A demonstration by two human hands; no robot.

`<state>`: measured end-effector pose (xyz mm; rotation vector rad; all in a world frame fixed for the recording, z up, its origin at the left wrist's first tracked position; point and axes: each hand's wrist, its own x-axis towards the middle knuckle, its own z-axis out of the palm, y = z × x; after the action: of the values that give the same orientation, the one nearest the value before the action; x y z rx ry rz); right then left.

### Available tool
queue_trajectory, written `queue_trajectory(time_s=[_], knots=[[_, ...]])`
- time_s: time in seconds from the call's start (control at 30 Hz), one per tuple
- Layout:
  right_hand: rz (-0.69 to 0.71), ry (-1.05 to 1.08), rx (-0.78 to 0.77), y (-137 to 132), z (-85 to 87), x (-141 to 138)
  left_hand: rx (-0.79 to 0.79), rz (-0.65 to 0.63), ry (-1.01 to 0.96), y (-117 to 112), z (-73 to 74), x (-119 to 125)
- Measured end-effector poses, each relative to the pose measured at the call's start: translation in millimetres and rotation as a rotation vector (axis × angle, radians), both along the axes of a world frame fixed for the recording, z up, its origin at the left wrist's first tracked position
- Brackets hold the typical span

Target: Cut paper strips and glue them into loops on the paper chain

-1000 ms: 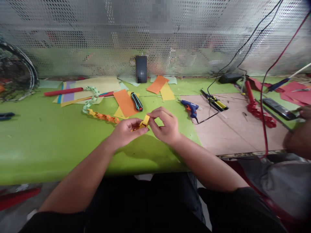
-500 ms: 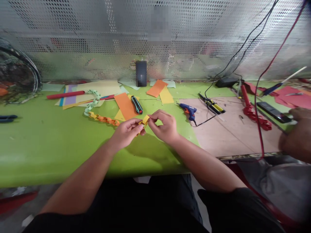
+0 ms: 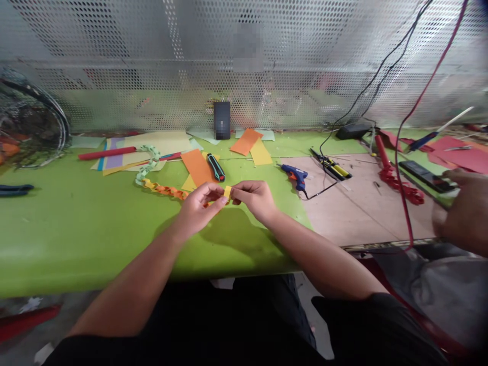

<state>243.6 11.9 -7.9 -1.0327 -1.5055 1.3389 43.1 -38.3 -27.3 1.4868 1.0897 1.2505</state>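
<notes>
Between my two hands is a small yellow paper strip (image 3: 227, 192). My left hand (image 3: 200, 207) is closed on it, thumb against the fingers. My right hand (image 3: 253, 200) pinches the strip's other side with thumb and forefinger. A folded paper chain (image 3: 163, 189), green, then yellow, then orange, lies on the table and runs up to my left hand, which hides its near end. A red rolled paper stick (image 3: 109, 152) touches the chain's far end. Beyond my hands lie a utility knife (image 3: 216, 168) and an orange paper piece (image 3: 196, 168).
A blue glue gun (image 3: 294, 175) with a black cord lies to the right, beside yellow-handled pliers (image 3: 335, 169). At the far right a co-worker's hand (image 3: 465, 208) is over a black phone (image 3: 427, 176). A red cable (image 3: 404, 203) hangs before a red paper chain (image 3: 406, 188).
The yellow strip has turned to stand more upright, and my right hand has shifted slightly down and toward the left hand. The view has tilted a little.
</notes>
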Motion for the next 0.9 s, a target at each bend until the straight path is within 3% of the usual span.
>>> queue_trajectory(time_s=[0.13,0.23,0.33,0.53,0.77,0.9], knots=[[0.024,0.112,-0.168,6,-2.1,-2,0.073,0.026,0.051,2,-1.6,-1],[0.021,0.081,-0.153,6,-3.6,-3,0.161,0.063,0.071,4,-2.4,-1],[0.019,0.042,-0.116,4,-4.6,-5,0.146,0.068,0.028,6,-1.6,0],[-0.040,0.045,0.046,-1,-9.9,-8,0.073,0.069,-0.069,8,-1.5,3],[-0.079,-0.048,0.413,-2,-11.2,-8,0.000,0.006,-0.160,8,-4.8,1],[-0.074,-0.086,0.403,-3,-11.1,-12,0.043,0.032,-0.200,8,0.8,1]])
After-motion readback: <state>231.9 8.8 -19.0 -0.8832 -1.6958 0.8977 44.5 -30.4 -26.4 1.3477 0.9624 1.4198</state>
